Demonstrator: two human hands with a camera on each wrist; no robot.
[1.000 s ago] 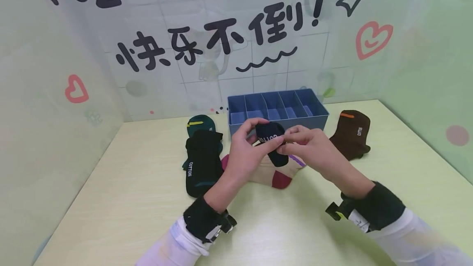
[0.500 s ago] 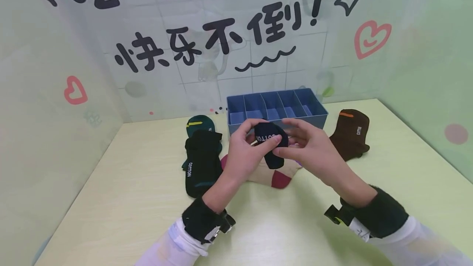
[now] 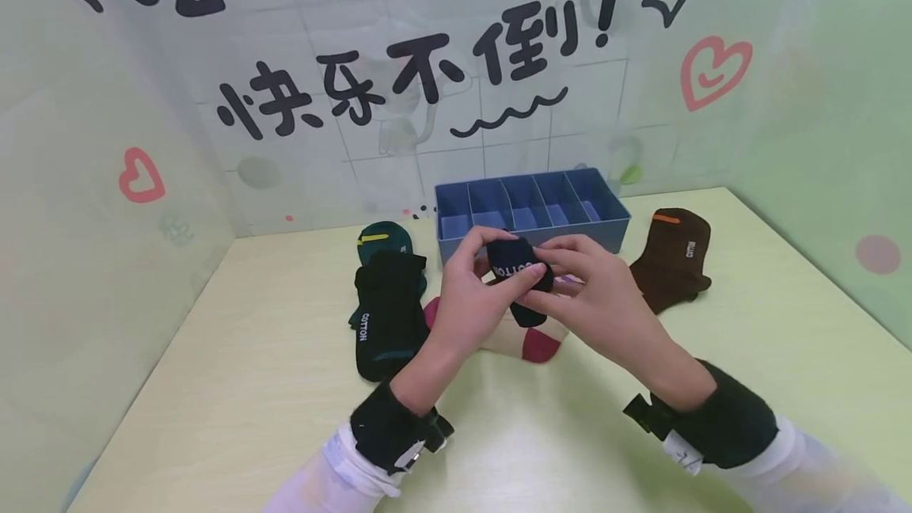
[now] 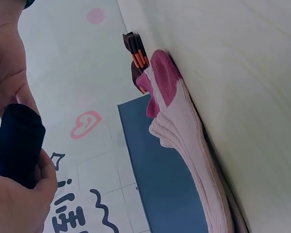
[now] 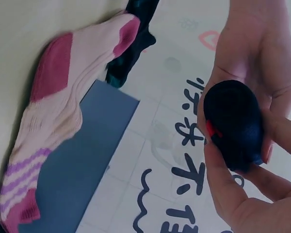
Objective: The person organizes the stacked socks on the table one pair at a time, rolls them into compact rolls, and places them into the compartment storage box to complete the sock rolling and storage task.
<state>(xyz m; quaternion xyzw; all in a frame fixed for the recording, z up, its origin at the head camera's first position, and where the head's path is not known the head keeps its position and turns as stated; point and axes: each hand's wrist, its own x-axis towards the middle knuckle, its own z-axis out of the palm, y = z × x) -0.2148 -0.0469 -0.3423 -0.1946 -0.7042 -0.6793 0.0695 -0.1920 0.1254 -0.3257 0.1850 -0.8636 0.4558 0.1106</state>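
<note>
A dark navy sock (image 3: 510,256) with white COTTON lettering is bunched into a compact roll above the table. My left hand (image 3: 472,291) grips its left side, thumb across the lettering. From the right, my right hand (image 3: 594,283) pinches the roll between thumb and fingers. In the right wrist view the rolled sock (image 5: 233,121) shows a rounded end and a small red mark. The left wrist view shows the roll (image 4: 19,145) between both hands. Beneath them lies a cream sock (image 3: 502,337) with a dark red heel, partly hidden by the hands.
Behind the hands stands a blue divided box (image 3: 530,204) with several compartments. Black socks (image 3: 390,315) lie left, overlapping dark green socks (image 3: 385,237) with a yellow stripe. Brown socks (image 3: 673,260) with an orange stripe lie right. A printed backdrop (image 3: 299,172) rises behind the table.
My right hand let its fingers spread off the sock's edge, then closed in on the roll again. The left hand kept its hold, and the sock looks more tightly bunched.
</note>
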